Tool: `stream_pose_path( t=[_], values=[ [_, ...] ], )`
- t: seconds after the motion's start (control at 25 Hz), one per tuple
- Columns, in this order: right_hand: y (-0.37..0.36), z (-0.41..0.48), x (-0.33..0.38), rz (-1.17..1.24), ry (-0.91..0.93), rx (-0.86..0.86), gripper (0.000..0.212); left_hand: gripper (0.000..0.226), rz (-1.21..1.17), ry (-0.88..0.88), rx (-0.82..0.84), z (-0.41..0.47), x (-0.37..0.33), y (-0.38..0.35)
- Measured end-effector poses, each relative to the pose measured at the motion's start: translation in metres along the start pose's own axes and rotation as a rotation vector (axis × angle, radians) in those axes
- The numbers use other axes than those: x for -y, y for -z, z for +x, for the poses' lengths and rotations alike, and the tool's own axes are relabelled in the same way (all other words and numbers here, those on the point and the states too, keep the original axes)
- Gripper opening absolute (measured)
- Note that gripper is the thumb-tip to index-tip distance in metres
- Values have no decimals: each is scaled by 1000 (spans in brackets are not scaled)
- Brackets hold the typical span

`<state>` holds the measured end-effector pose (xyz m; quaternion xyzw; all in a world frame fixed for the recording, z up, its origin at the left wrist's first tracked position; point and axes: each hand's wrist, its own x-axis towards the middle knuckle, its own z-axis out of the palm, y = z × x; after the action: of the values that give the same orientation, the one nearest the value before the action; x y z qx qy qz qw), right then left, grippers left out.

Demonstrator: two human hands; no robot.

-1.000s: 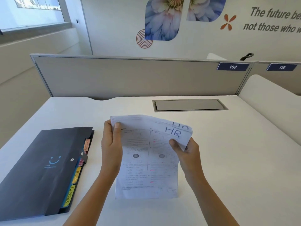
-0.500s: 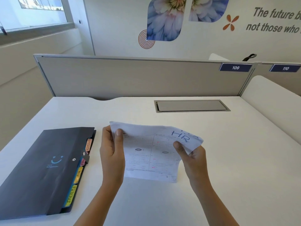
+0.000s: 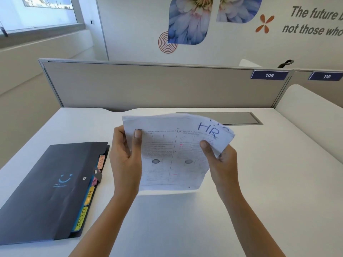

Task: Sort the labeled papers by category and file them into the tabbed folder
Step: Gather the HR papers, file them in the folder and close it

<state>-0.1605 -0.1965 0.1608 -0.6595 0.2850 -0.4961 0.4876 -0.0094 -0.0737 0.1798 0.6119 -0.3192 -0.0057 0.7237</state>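
I hold a small stack of printed papers above the white desk, the top sheet marked "HR" in blue at its upper right corner. My left hand grips the stack's left edge, thumb on the front. My right hand pinches the right edge, where the corners of the sheets behind fan out. The dark tabbed folder lies closed on the desk to the left, its snap flap fastened. Coloured tabs reading ADMIN, HR and SPORTS stick out along its right side.
A grey partition runs along the desk's back edge. A grey cable hatch is set into the desk behind the papers. A white side panel rises on the right.
The stack was tipped flat toward the desk half a second ago and is now raised back up facing me. Both hands kept their hold. The folder has not moved.
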Motion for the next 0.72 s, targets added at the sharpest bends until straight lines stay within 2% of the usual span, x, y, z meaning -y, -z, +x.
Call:
stream_pose_path(
  t=[0.24, 0.48, 0.72],
  values=[
    [-3, -15, -35, -28, -157, 54, 34, 16, -21, 197, 57, -28, 27, 3],
    [-3, -11, -29, 6, -135, 16, 29, 19, -60, 163, 41, -27, 22, 4],
    [-6, -25, -50, -5, -223, 40, 16, 26, -7, 301, 92, -42, 47, 10]
  ],
)
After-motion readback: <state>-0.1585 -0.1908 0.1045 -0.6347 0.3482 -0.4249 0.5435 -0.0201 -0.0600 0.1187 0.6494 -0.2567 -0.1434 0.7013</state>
